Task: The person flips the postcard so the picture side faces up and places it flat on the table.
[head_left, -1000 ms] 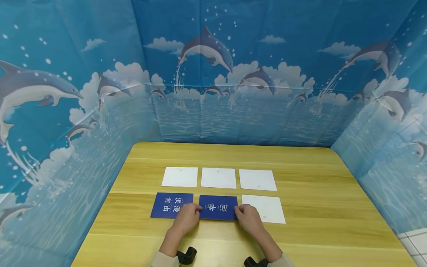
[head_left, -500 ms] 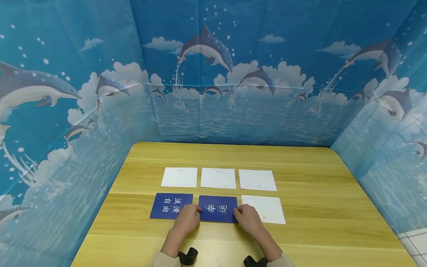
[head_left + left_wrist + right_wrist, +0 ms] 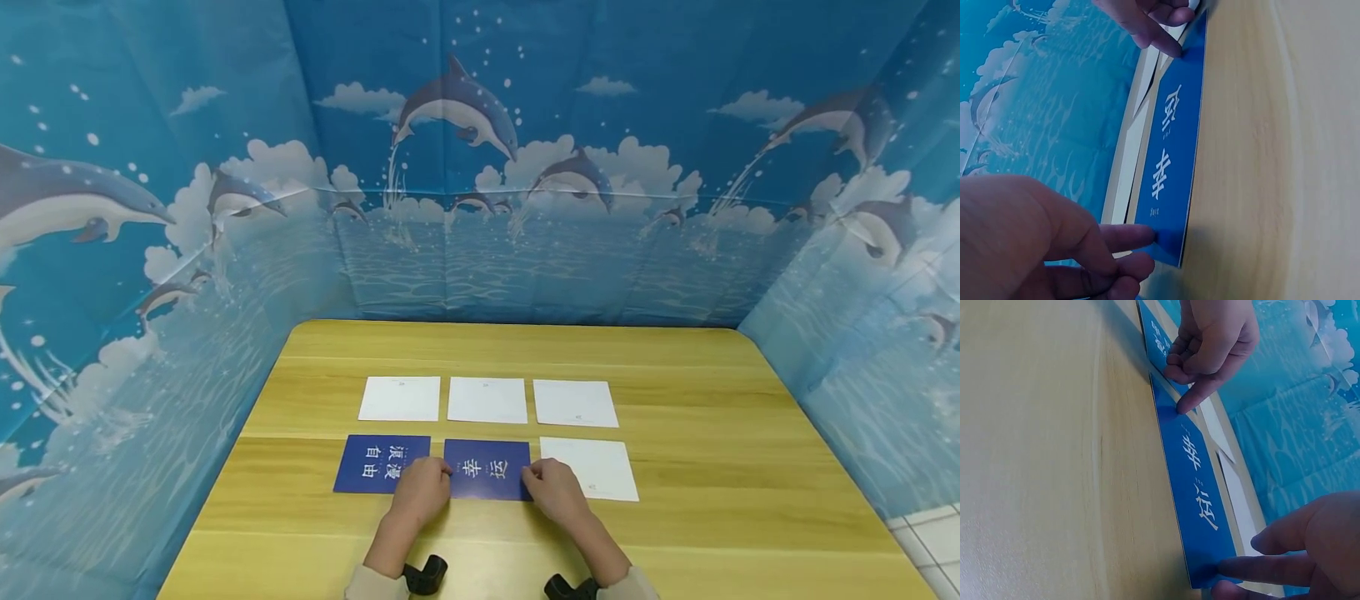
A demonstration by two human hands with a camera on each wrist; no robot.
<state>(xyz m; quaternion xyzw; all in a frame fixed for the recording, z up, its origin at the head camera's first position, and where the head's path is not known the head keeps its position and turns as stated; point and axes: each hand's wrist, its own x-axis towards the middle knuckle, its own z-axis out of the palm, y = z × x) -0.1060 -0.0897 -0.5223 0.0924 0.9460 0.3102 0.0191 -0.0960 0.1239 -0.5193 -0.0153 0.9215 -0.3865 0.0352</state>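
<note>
A blue card (image 3: 480, 487) with white characters lies flat on the table, in the middle of the near row. At its left edge is my left hand (image 3: 422, 490), whose straight index finger (image 3: 1132, 236) touches the card near the corner while the other fingers stay bent. My right hand (image 3: 557, 490) is at the opposite edge, an extended finger (image 3: 1260, 567) resting on the surface there. Another blue card (image 3: 360, 482) with characters is partly covered by the left hand. On the right, a white card (image 3: 611, 468) sits partly behind the right hand.
Three white cards form the far row: left (image 3: 400, 400), middle (image 3: 487, 402) and right (image 3: 576, 404). All lie on a wooden table (image 3: 720, 433), with a dolphin-printed sheet (image 3: 525, 275) hanging around its back and sides. Both wrists wear black camera mounts.
The middle blue card's near edge looked slightly raised a second ago and now lies flat. Both hands stay at its sides, almost still. The head view has shifted slightly.
</note>
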